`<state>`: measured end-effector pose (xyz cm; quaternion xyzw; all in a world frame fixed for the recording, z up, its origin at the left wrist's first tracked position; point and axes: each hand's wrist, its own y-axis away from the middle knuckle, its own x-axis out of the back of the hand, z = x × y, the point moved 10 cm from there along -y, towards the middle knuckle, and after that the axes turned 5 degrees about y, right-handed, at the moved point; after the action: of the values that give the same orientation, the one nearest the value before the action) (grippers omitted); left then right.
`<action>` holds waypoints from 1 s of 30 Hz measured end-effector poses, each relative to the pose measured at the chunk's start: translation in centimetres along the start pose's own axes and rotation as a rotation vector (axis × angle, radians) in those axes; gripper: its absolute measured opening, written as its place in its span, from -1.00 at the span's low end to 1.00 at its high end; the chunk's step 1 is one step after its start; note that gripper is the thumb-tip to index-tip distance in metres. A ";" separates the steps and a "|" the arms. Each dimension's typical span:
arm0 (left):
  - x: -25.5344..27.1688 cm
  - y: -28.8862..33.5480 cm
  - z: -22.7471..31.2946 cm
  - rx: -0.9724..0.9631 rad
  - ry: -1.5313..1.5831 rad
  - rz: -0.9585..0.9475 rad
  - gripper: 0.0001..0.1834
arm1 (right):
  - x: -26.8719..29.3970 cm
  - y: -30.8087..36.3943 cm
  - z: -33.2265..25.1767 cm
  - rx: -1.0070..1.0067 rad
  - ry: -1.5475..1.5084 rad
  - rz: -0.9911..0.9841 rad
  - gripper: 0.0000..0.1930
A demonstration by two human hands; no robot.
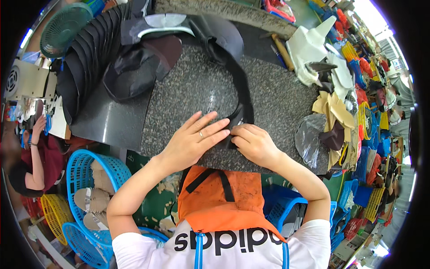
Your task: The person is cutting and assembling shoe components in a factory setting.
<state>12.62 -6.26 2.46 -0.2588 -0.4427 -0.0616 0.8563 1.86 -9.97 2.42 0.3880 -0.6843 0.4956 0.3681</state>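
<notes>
Both the left hand (193,138) and the right hand (253,142) press flat on a long, bendy black rubber strip (242,96), which looks soft and light, best held near its end between them.

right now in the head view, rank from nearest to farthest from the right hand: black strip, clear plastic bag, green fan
1. black strip, under the right hand fingertips
2. clear plastic bag, to its right on the stone slab
3. green fan, far upper left
</notes>
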 end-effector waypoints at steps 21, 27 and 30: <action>-2.9 -3.6 -3.8 0.037 0.249 0.116 -0.74 | -0.4 0.1 2.4 -0.602 0.007 0.212 -0.93; -2.3 -3.7 -1.4 -0.310 0.093 -0.079 -0.82 | -0.4 0.0 1.5 -0.571 0.037 0.186 -0.84; -2.6 -2.8 -0.5 -0.436 -0.052 -0.093 -0.82 | -0.6 0.0 0.9 -0.518 0.094 0.205 -0.80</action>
<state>10.49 -9.19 1.23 -0.4185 -0.4524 -0.1885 0.7646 1.96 -10.75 1.68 0.1865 -0.8061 0.3565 0.4341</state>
